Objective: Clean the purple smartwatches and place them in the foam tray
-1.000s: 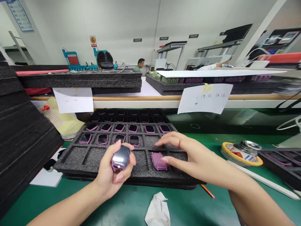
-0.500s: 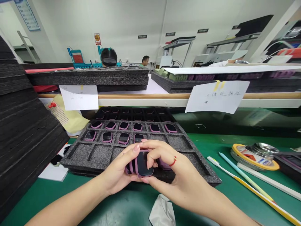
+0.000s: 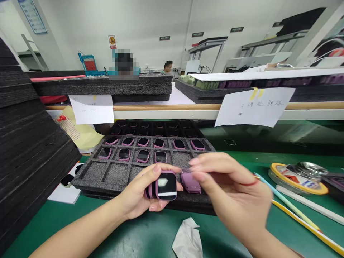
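My left hand (image 3: 142,193) is closed around a small stack of purple-framed smartwatch cases (image 3: 167,186), their dark screens turned toward me. A pale reflection shows on the front screen. To the right, my right hand (image 3: 228,182) has its thumb and fingertips pinched together over the tray; a thin dark edge shows at the fingertips, too blurred to name. Just below them a purple watch case (image 3: 191,182) lies back side up in the tray. The black foam tray (image 3: 115,175) behind my hands holds rows of similar watch cases, screens up.
A crumpled white cloth (image 3: 188,239) lies on the green table in front. On the right are a yellow-rimmed round container (image 3: 295,179) and several slim sticks or brushes. Black foam sheets (image 3: 32,154) are stacked at left. A shelf (image 3: 166,114) with paper labels crosses behind; people sit beyond.
My right hand has come off the front watch case and moved right, uncovering its screen and the face-down case. My left hand keeps its hold on the stack.
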A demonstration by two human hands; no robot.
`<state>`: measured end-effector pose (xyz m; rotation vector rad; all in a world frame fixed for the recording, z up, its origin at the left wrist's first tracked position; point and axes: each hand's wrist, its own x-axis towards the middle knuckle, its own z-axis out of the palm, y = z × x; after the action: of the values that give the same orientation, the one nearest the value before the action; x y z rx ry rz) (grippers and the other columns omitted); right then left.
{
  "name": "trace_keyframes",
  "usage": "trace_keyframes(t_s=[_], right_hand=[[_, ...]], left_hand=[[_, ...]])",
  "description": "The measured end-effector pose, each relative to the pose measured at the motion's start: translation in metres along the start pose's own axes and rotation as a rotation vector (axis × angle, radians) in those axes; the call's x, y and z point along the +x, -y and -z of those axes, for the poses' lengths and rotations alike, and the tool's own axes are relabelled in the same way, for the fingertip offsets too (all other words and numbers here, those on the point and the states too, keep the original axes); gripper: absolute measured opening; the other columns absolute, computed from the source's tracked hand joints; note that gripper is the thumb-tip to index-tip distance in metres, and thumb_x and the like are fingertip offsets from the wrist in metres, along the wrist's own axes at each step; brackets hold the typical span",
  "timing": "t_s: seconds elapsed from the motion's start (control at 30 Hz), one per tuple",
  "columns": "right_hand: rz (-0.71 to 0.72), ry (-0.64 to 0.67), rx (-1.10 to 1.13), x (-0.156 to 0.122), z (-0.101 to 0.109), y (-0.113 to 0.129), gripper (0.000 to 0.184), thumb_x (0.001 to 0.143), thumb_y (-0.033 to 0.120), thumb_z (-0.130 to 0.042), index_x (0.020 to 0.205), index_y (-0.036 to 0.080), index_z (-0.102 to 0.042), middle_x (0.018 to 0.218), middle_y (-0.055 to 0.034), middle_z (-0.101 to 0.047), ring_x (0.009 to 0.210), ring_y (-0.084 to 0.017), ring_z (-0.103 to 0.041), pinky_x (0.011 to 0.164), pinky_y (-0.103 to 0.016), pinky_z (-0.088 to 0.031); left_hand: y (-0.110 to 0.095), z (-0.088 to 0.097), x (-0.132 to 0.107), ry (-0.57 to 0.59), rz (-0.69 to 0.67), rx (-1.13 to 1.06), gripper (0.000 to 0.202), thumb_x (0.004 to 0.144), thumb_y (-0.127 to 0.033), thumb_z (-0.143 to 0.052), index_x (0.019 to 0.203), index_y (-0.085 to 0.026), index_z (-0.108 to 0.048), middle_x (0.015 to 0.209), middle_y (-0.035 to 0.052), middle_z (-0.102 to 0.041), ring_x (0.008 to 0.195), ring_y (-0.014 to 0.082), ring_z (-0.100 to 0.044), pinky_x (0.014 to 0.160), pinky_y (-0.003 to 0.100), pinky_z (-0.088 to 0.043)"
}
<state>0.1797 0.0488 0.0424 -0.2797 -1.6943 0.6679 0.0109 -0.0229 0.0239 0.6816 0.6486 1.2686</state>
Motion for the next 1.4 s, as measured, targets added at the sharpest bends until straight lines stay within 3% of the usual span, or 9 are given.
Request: trace_keyframes(t_s=[0.13, 0.23, 0.33, 0.83, 0.97, 1.03, 1.13, 1.2, 1.4], right_hand=[[0.02, 0.114, 0.031, -0.005, 0.002, -0.007, 0.02, 0.087, 0.022, -0.078, 0.105, 0.027, -0.071, 0.105, -0.004, -0.073, 0.102, -0.02, -0.071, 0.092, -0.033, -0.06], [0.007, 0.337, 0.017, -0.01, -0.002, -0.016, 0.056, 0.077, 0.041, -0.087, 0.126, 0.026, -0.064, 0.126, -0.0109, -0.066, 0.121, -0.027, -0.064, 0.102, -0.042, -0.056], [0.011, 0.411, 0.013, -0.014, -0.007, -0.025, 0.054, 0.082, 0.035, -0.084, 0.13, 0.026, -0.06, 0.128, -0.0109, -0.065, 0.122, -0.025, -0.063, 0.102, -0.04, -0.057], [0.053, 0.423, -0.032, -0.018, -0.009, -0.031, 0.051, 0.086, 0.038, -0.08, 0.131, 0.025, -0.059, 0.125, -0.0102, -0.067, 0.12, -0.023, -0.063, 0.102, -0.038, -0.057], [0.049, 0.452, -0.041, -0.019, -0.004, -0.023, 0.075, 0.088, 0.03, -0.077, 0.152, 0.023, -0.039, 0.148, -0.0136, -0.051, 0.14, -0.028, -0.049, 0.117, -0.046, -0.046], [0.059, 0.351, -0.02, -0.019, 0.002, -0.017, 0.08, 0.087, 0.016, -0.072, 0.157, 0.025, -0.034, 0.154, -0.0111, -0.047, 0.141, -0.028, -0.048, 0.12, -0.047, -0.043], [0.173, 0.24, -0.089, -0.018, 0.014, -0.008, 0.067, 0.085, -0.001, -0.068, 0.143, 0.031, -0.055, 0.134, -0.0022, -0.067, 0.12, -0.019, -0.067, 0.109, -0.031, -0.054], [0.23, 0.301, -0.187, -0.019, 0.021, -0.005, 0.048, 0.09, 0.004, -0.065, 0.13, 0.031, -0.066, 0.12, -0.0004, -0.075, 0.105, -0.017, -0.074, 0.1, -0.025, -0.06], [0.278, 0.468, -0.262, -0.025, 0.023, 0.0, 0.034, 0.104, 0.015, -0.047, 0.126, 0.026, -0.07, 0.115, -0.0044, -0.078, 0.11, -0.02, -0.073, 0.102, -0.031, -0.059]], left_hand=[[-0.001, 0.0, -0.001, -0.041, 0.019, -0.026, 0.045, 0.077, -0.058, -0.079, 0.095, -0.017, -0.078, 0.08, 0.0088, -0.076, 0.038, 0.0045, -0.051, 0.032, 0.012, -0.027], [0.0, 0.001, -0.002, -0.056, 0.004, -0.013, 0.047, 0.077, -0.06, -0.079, 0.094, -0.016, -0.079, 0.08, 0.0095, -0.077, 0.04, 0.0055, -0.053, 0.034, 0.012, -0.03], [0.001, 0.001, -0.003, -0.082, -0.008, -0.001, 0.05, 0.076, -0.063, -0.078, 0.091, -0.015, -0.079, 0.075, 0.0093, -0.076, 0.039, 0.0055, -0.051, 0.036, 0.014, -0.035], [0.004, -0.001, -0.001, -0.12, -0.007, -0.018, 0.047, 0.076, -0.06, -0.079, 0.085, -0.013, -0.079, 0.073, 0.007, -0.074, 0.037, 0.0037, -0.048, 0.036, 0.014, -0.033], [0.002, -0.002, -0.002, -0.105, 0.005, -0.036, 0.044, 0.077, -0.058, -0.079, 0.091, -0.016, -0.078, 0.077, 0.0079, -0.075, 0.04, 0.0046, -0.05, 0.037, 0.013, -0.029], [0.001, -0.002, -0.002, -0.087, 0.021, -0.053, 0.043, 0.078, -0.057, -0.078, 0.092, -0.016, -0.078, 0.079, 0.0086, -0.075, 0.041, 0.0047, -0.05, 0.037, 0.014, -0.028], [0.001, -0.002, -0.001, -0.056, 0.014, -0.049, 0.042, 0.078, -0.056, -0.078, 0.09, -0.016, -0.077, 0.07, 0.0052, -0.069, 0.04, 0.0044, -0.046, 0.037, 0.014, -0.025], [0.001, -0.002, -0.001, -0.053, 0.007, -0.036, 0.042, 0.079, -0.056, -0.078, 0.089, -0.016, -0.077, 0.065, 0.0021, -0.063, 0.04, 0.004, -0.044, 0.037, 0.015, -0.023], [0.002, -0.003, -0.001, -0.08, 0.011, -0.048, 0.044, 0.077, -0.057, -0.08, 0.09, -0.015, -0.078, 0.069, 0.0022, -0.061, 0.043, 0.0035, -0.043, 0.037, 0.014, -0.023]])
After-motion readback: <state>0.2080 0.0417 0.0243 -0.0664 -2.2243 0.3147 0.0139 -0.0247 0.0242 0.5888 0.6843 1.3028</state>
